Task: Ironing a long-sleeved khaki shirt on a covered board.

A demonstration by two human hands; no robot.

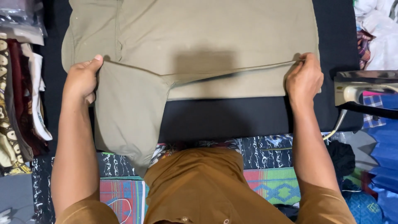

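Both hands' fingers, left hand and right hand, pinch the olive shirt, fingertips hidden underneath.

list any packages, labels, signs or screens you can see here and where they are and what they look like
Clear plastic bag: top left corner, on the stack of folded clothes; crinkled, see-through, greyish, contents unclear.
No label, sign or screen shows anywhere else, neither on the olive-green cloth garment nor on the white electric iron at right.
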